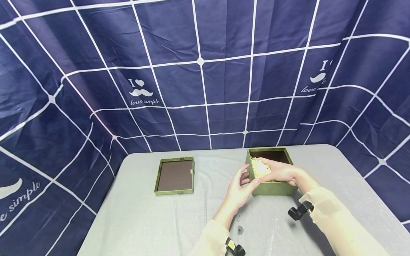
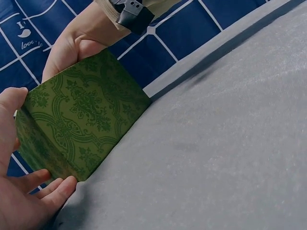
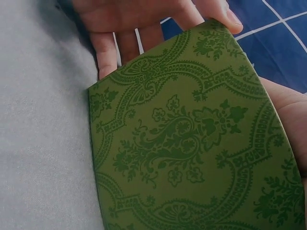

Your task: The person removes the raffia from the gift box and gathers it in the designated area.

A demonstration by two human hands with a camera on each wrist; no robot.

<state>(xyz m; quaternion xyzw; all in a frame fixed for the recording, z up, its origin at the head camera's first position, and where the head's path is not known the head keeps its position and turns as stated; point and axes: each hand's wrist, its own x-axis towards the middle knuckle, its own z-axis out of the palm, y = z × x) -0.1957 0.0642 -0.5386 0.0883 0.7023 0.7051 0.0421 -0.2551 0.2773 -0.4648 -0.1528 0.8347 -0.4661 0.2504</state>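
Observation:
A green patterned box (image 1: 274, 189) with a dark brown inside stands at the right of the table. Pale yellow shredded paper (image 1: 260, 168) lies against its left inner side. My left hand (image 1: 238, 188) grips the box's near left corner, thumb at the rim and fingers along the outer left wall; the left wrist view also shows this hand (image 2: 24, 191) against the box (image 2: 88, 110). Reaching over the near wall, my right hand (image 1: 282, 171) holds the shredded paper between thumb and fingers inside the box. In the right wrist view, the box's near wall (image 3: 182, 143) hides those fingertips.
A shallow green lid (image 1: 176, 176) with a brown inside lies open side up, left of the box. The grey-covered table (image 1: 144, 220) ends at a dark blue curtain (image 1: 224, 85) with white lines, behind and at both sides.

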